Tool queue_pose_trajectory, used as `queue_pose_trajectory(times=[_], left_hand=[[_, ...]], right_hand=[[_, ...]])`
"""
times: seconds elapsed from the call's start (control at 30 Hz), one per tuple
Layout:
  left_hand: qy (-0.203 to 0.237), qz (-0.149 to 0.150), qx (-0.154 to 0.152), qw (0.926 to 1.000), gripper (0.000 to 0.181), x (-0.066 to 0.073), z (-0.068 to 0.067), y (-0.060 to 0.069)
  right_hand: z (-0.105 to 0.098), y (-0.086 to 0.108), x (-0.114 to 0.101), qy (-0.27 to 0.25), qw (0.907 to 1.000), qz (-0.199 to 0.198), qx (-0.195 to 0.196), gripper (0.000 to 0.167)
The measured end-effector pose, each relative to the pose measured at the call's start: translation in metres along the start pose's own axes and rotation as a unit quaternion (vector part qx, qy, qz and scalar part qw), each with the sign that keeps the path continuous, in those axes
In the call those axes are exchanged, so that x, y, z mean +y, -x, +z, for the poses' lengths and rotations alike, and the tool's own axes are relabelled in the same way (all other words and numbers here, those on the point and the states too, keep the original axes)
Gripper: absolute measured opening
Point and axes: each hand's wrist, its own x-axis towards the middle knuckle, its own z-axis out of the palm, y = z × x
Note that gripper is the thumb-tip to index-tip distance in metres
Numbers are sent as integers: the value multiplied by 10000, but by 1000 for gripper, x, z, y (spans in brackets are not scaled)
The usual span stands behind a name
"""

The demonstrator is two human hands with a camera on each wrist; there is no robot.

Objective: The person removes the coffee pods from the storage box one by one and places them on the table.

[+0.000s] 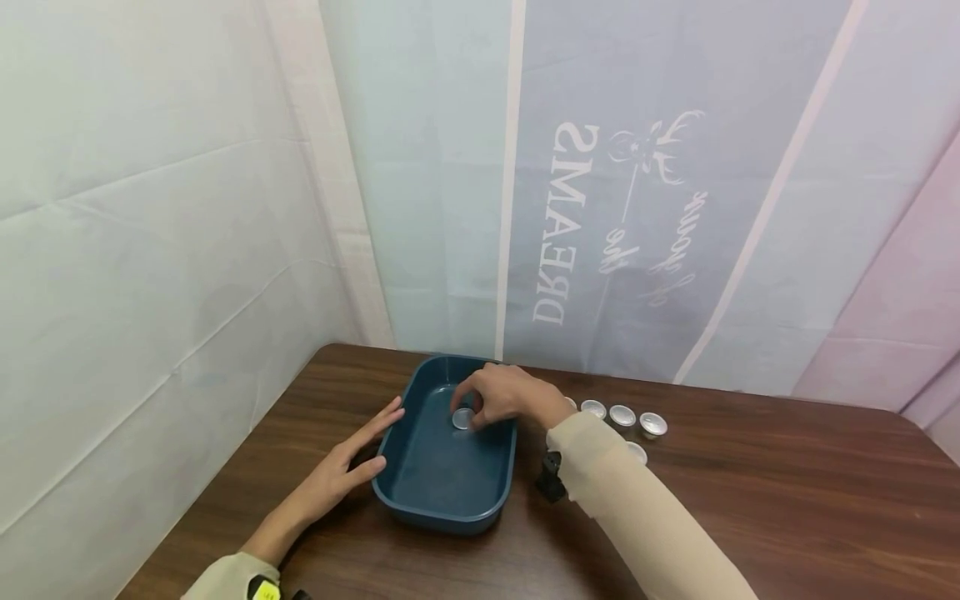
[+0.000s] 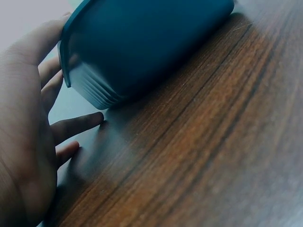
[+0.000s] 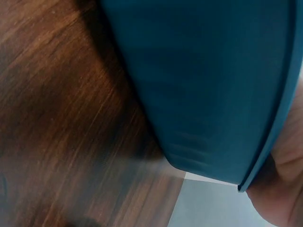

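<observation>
A deep blue rectangular tub stands on the table in the head view. My right hand reaches over its far right rim, pinching a small round cup with a pale top between thumb and fingers inside it. In the right wrist view the tub's outer wall hides the fingertips and cup. Against the tub's left side rests my left hand, its fingers spread and fairly straight, touching the rim. The left wrist view shows this hand beside the tub's ribbed corner.
Right of the tub, several similar small cups stand on the brown wooden table, partly hidden behind the right forearm. A printed cloth hangs along the table's back edge, and a pale cloth hangs at the left.
</observation>
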Motion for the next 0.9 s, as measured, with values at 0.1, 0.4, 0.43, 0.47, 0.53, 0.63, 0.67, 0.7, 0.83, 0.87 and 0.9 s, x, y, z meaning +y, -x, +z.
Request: queue_pose_trajectory(times=[0.1, 0.4, 0.43, 0.47, 0.53, 0.63, 0.67, 0.7, 0.83, 0.87, 0.9], left_hand=[[-26, 0, 7, 10000, 58, 0, 0, -1], [-38, -3, -8, 10000, 58, 0, 0, 0], [-27, -1, -11, 10000, 58, 0, 0, -1], [-10, -3, -15, 10000, 58, 0, 0, -1], [31, 8, -21, 10000, 58, 0, 0, -1], [72, 30, -25, 10000, 57, 0, 0, -1], [68, 34, -20, 10000, 57, 0, 0, -1], [68, 37, -16, 10000, 58, 0, 0, -1], [64, 17, 1, 10000, 58, -1, 0, 0], [72, 9, 2, 10000, 58, -1, 0, 0], [69, -1, 2, 10000, 58, -1, 0, 0]], right_hand=[[-1, 0, 0, -272, 9996, 21, -62, 32], [1, -1, 0, -664, 9975, 46, -250, 37], [1, 0, 0, -726, 9970, 24, -277, 38], [1, 0, 1, -826, 9961, -5, -315, 38], [1, 1, 1, -1044, 9938, -37, -390, 40], [1, 1, 1, -1223, 9915, -34, -442, 39], [1, 1, 1, -1222, 9915, -11, -447, 38], [1, 1, 0, -1178, 9920, 16, -444, 37], [3, 0, -1, -1004, 9939, 130, -433, 32], [3, 0, -2, -988, 9940, 143, -438, 32], [3, 0, -2, -989, 9940, 161, -443, 31]])
